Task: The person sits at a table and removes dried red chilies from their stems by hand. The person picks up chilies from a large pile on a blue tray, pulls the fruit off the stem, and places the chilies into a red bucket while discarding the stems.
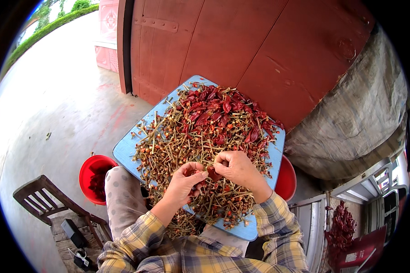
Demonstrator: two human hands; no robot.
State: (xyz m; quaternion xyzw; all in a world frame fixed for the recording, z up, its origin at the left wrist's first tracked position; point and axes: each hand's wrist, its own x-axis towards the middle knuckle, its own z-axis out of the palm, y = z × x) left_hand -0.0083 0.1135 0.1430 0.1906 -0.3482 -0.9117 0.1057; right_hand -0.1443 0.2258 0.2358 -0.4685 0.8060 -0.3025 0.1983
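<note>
Both my hands are over a blue tabletop (126,150) heaped with dried chili stems and caps (177,146). A dark red dried chili pepper (213,174) is between my hands. My right hand (237,169) pinches it from the right, fingers curled. My left hand (184,182) grips its other end between thumb and forefinger; red pieces also show under the left fingers. Dark red chili pods (215,105), torn or flattened, lie on the far part of the heap. The fingers partly hide where each grip meets the pepper.
A red bucket (85,177) with dark chili pieces stands left of my knee; another red container (287,179) is partly under the table's right side. A wooden chair (42,201) holds a black device (73,232). Beyond the table is a red wooden door (232,44). Dried chilies (341,227) lie lower right.
</note>
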